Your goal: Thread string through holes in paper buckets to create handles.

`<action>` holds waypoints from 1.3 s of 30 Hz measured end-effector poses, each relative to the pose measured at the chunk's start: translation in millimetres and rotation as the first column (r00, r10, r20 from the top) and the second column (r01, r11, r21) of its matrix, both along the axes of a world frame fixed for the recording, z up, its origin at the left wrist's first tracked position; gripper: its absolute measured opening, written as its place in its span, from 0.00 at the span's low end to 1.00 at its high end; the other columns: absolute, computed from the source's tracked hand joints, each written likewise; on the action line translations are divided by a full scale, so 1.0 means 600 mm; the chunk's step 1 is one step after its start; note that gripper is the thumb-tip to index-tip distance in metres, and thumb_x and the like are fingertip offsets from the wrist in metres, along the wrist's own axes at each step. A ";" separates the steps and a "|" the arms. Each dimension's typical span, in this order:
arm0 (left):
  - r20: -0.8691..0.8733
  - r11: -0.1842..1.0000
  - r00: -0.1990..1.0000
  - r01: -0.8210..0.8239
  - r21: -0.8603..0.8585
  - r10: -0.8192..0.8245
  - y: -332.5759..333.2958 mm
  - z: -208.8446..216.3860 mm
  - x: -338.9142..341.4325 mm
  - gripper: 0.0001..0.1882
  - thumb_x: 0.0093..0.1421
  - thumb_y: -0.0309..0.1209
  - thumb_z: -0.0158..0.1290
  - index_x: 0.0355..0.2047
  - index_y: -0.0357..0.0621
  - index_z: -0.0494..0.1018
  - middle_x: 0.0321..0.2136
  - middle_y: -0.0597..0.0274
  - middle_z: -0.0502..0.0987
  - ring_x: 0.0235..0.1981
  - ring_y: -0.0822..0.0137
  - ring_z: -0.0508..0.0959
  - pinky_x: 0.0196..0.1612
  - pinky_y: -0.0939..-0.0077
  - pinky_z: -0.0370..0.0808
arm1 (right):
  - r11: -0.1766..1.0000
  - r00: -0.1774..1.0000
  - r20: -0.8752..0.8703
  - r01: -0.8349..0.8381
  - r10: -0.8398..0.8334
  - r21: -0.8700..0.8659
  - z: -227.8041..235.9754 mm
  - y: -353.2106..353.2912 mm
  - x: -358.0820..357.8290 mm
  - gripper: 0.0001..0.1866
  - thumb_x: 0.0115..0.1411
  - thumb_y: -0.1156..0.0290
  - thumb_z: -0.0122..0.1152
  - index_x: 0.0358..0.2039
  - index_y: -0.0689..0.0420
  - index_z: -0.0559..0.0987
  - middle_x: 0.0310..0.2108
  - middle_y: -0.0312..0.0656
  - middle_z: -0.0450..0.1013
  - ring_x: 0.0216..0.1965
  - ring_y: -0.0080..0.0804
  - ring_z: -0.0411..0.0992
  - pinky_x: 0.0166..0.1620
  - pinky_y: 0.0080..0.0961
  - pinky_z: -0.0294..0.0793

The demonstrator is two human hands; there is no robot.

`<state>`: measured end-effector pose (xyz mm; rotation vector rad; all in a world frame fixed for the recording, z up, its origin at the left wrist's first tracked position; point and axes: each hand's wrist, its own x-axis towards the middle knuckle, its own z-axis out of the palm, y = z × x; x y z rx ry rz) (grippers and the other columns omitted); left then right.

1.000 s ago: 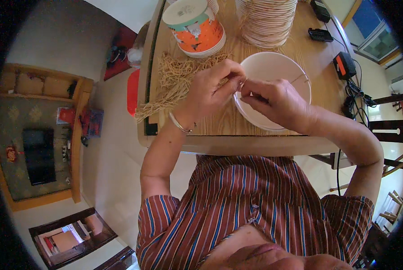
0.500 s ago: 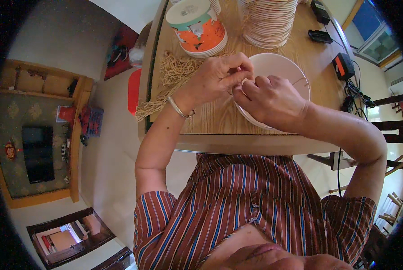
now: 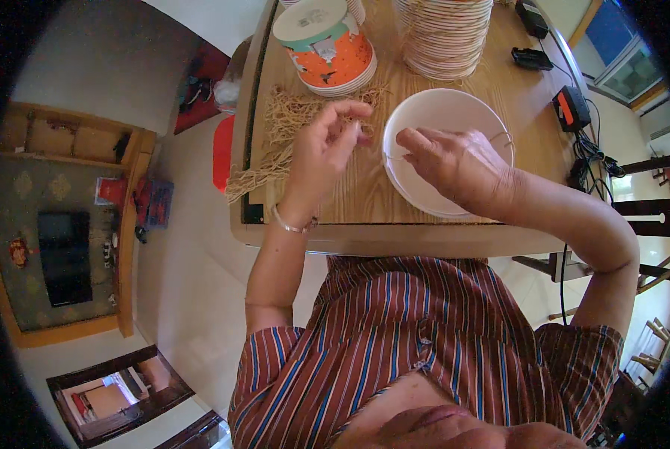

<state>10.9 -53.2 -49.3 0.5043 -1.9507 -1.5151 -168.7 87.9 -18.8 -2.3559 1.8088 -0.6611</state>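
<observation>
A white paper bucket (image 3: 413,112) stands near the table's front edge with its open mouth up. A thin pale cord (image 3: 507,137) crosses its right rim. Over the mouth, my right hand (image 3: 462,168) has its thumb and fingers pinched at another bit of cord by the left rim; its fingers partly hide that cord. My left hand (image 3: 326,150) hangs in the air left of the bucket, fingers curved and apart, nothing seen in them. Beneath and beyond it lies a heap of crinkled tan cords (image 3: 275,120), trailing towards the table's left corner.
Upside-down orange and green printed buckets (image 3: 335,63) stand nested behind the cords. A tall stack of white buckets (image 3: 446,45) is at the back. On the right are an orange and black box (image 3: 571,108), tangled black cables (image 3: 593,161) and a black holder (image 3: 532,59).
My left hand has let go beside the right hand and moved left and towards me, its fingers opening. My right hand stays over the bucket, still pinched.
</observation>
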 end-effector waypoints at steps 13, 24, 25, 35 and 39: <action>0.113 0.995 0.992 -0.052 -0.080 0.060 0.071 -0.069 0.007 0.17 0.61 0.22 0.52 0.51 0.37 0.69 0.36 0.63 0.77 0.35 0.75 0.76 0.38 0.78 0.75 | 0.985 0.991 0.085 0.092 -0.105 0.144 -0.010 -0.001 0.005 0.11 0.59 0.68 0.59 0.40 0.57 0.71 0.30 0.49 0.75 0.33 0.52 0.75 0.34 0.44 0.74; 0.174 0.996 0.981 -0.089 -0.003 0.088 0.027 -0.050 0.063 0.08 0.63 0.22 0.52 0.40 0.37 0.79 0.31 0.67 0.77 0.28 0.78 0.76 0.34 0.82 0.75 | 0.983 0.999 0.006 0.047 -0.049 0.180 -0.008 -0.001 -0.003 0.07 0.58 0.71 0.53 0.37 0.56 0.73 0.28 0.50 0.76 0.32 0.53 0.76 0.33 0.47 0.76; 0.174 0.996 0.981 -0.090 -0.004 0.089 0.023 -0.048 0.067 0.08 0.63 0.22 0.52 0.40 0.37 0.79 0.31 0.67 0.77 0.28 0.78 0.76 0.34 0.82 0.75 | 0.983 0.999 0.006 0.046 -0.048 0.179 -0.006 -0.001 -0.002 0.07 0.58 0.71 0.53 0.37 0.56 0.73 0.28 0.50 0.76 0.32 0.53 0.76 0.33 0.47 0.76; 0.054 0.975 0.989 -0.129 -0.179 0.141 0.023 -0.004 0.048 0.04 0.60 0.21 0.54 0.36 0.39 0.77 0.30 0.66 0.76 0.35 0.75 0.76 0.38 0.80 0.74 | 0.997 0.997 0.059 0.046 -0.050 0.060 0.006 -0.002 0.009 0.06 0.59 0.71 0.57 0.36 0.57 0.72 0.28 0.48 0.73 0.31 0.52 0.74 0.31 0.44 0.74; -0.026 0.896 1.000 -0.025 -0.443 0.015 0.012 0.006 0.018 0.04 0.60 0.22 0.54 0.35 0.41 0.76 0.40 0.61 0.78 0.45 0.68 0.77 0.49 0.75 0.73 | 0.999 0.992 0.123 0.030 -0.034 0.037 0.004 -0.005 0.013 0.09 0.59 0.72 0.56 0.40 0.57 0.71 0.28 0.47 0.73 0.30 0.50 0.74 0.30 0.42 0.74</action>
